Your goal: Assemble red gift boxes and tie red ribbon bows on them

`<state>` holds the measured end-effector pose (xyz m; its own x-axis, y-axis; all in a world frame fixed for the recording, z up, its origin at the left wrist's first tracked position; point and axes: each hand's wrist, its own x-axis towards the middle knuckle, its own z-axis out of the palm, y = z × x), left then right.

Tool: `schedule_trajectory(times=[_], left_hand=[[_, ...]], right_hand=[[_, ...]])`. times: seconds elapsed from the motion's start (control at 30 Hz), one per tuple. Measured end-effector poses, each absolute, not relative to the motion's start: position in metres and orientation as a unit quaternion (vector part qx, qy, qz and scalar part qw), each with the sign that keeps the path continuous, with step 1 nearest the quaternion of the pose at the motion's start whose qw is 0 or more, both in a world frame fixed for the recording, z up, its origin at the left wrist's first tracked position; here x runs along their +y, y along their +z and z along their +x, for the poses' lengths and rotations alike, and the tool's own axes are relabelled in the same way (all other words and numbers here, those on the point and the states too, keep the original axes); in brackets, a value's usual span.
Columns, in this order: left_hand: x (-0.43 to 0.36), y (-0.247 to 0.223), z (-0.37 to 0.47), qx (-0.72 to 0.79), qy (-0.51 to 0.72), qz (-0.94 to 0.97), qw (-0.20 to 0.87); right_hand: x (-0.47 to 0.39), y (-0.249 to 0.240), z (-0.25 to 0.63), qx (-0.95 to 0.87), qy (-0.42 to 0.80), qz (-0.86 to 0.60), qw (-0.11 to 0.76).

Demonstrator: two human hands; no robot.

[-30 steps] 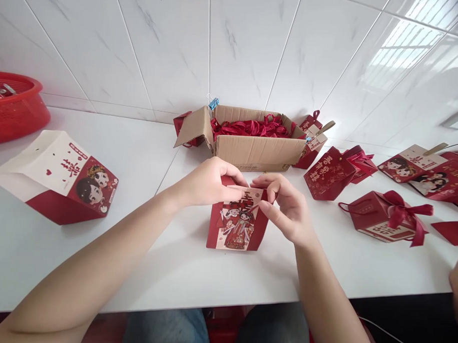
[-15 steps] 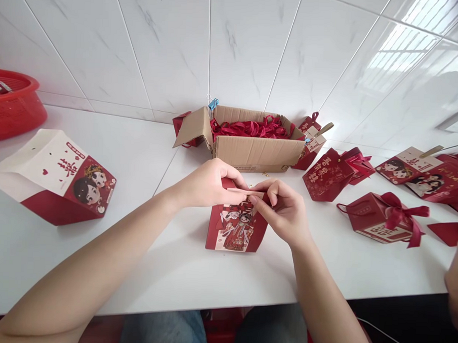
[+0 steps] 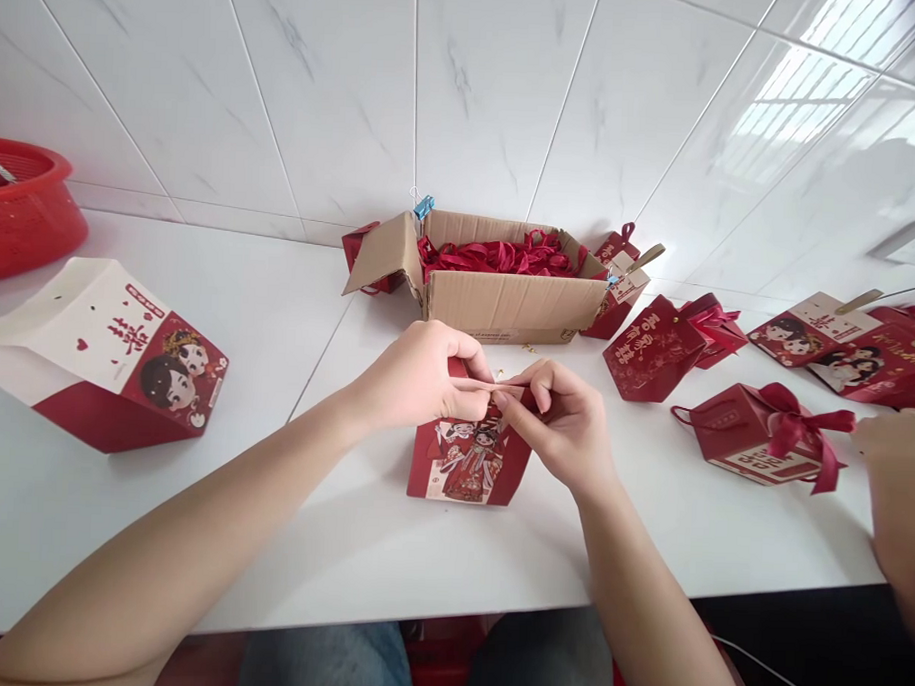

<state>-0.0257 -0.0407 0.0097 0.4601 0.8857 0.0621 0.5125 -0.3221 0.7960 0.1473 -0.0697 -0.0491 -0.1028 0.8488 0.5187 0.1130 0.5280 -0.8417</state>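
Presently, the left hand (image 3: 422, 377) and right hand (image 3: 571, 427), fingers (image 3: 550, 376) nearly closed, pinch the top of a red box (image 3: 472, 464) on the surface (image 3: 330, 554); uneven pressure could crease its edge (apparently thin).

On the counter (image 3: 329, 579), the left hand (image 3: 430, 377) and the right hand (image 3: 560, 417) pinch the top edge of a small red box (image 3: 468, 473), their fingertips close together above its printed couple. Behind it stands an open carton (image 3: 515, 307) full of red ribbons (image 3: 498, 255), with a white-topped box (image 3: 138, 357) and a red basket (image 3: 31, 218) off to the left. On the right, a bowed box (image 3: 736, 433) lies near a co-worker's hand (image 3: 896, 448), with more decorated boxes (image 3: 652, 350) behind.
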Motion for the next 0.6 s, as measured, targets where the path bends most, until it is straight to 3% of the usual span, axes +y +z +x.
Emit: schedule_trajectory(times=[0.47,0.6], left_hand=[[-0.034,0.015,-0.041,0.409,0.189,0.819,0.356],[-0.033,0.018,-0.042,0.401,0.189,0.823,0.355]], right_hand=[[-0.07,-0.049,0.146,-0.669,0.326,-0.373,0.553],[-0.071,-0.048,0.149,-0.71,0.236,-0.376,0.546]])
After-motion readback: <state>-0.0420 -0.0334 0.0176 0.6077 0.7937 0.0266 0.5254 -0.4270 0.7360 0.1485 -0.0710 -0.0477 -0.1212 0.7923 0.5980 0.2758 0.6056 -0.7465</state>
